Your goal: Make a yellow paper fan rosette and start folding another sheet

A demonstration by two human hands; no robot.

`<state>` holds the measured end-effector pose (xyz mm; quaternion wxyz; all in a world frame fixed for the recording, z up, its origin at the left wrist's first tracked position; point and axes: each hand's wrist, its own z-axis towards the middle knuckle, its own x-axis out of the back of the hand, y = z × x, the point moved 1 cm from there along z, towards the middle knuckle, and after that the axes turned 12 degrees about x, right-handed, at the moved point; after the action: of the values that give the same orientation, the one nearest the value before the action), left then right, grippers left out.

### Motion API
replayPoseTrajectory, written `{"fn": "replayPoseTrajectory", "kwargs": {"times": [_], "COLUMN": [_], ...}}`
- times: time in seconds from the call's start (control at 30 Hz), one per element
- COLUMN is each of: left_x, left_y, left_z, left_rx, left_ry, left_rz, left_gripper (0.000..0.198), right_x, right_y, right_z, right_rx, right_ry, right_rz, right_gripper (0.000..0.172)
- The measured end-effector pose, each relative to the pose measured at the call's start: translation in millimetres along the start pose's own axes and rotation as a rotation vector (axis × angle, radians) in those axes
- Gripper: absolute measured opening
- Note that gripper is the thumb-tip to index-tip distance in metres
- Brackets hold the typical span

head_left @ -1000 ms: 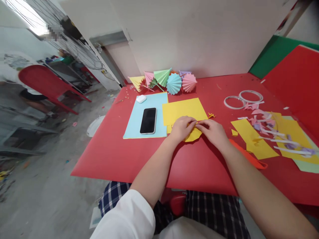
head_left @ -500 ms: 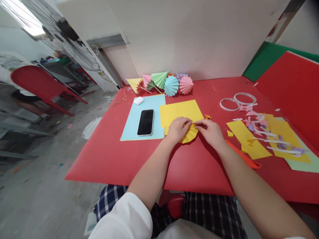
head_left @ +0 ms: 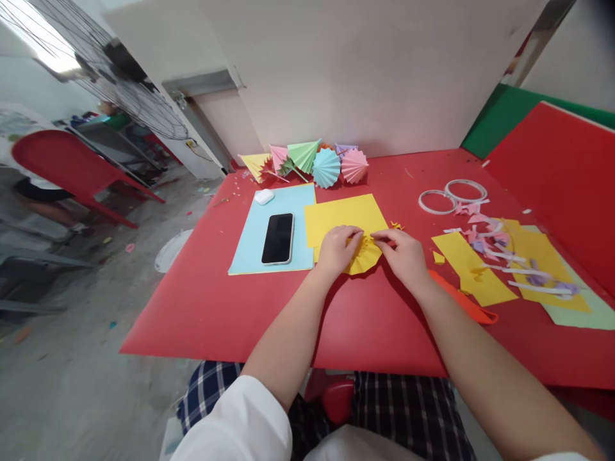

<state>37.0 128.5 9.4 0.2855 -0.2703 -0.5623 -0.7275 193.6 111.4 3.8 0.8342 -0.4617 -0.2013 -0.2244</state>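
A pleated yellow paper fan (head_left: 366, 255) lies on the red table (head_left: 250, 307), overlapping a flat yellow sheet (head_left: 343, 214). My left hand (head_left: 336, 250) pinches the fan's left side with closed fingers. My right hand (head_left: 403, 253) pinches its top right edge, fingers also closed. The two hands nearly meet over the fan's folds.
A black phone (head_left: 277, 238) rests on a light blue sheet (head_left: 254, 246), with a white earbud case (head_left: 264, 196) behind. Several coloured paper fans (head_left: 327, 165) line the wall. Tape rings (head_left: 451, 195), paper scraps (head_left: 500, 243) and orange scissors (head_left: 464, 298) lie right. A red chair (head_left: 72, 166) stands left.
The camera view has drifted, shifting everything slightly left. My hands have stayed on the yellow fan, with the fingers pinching closer together along its top.
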Motion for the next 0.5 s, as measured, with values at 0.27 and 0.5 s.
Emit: {"fn": "replayPoseTrajectory", "kwargs": {"times": [0.27, 0.5], "left_x": [1.4, 1.9], "left_y": [1.5, 1.5], "left_z": [-0.1, -0.4], "left_rx": [0.035, 0.032], "left_ry": [-0.017, -0.002], "left_rz": [0.020, -0.033], "left_gripper": [0.024, 0.025], "right_x": [2.3, 1.4], "right_y": [-6.3, -12.8], "right_z": [-0.7, -1.8], "right_rx": [0.040, 0.087], "right_ry": [0.133, 0.120], "right_rz": [-0.012, -0.061], "right_gripper": [0.020, 0.019]}}
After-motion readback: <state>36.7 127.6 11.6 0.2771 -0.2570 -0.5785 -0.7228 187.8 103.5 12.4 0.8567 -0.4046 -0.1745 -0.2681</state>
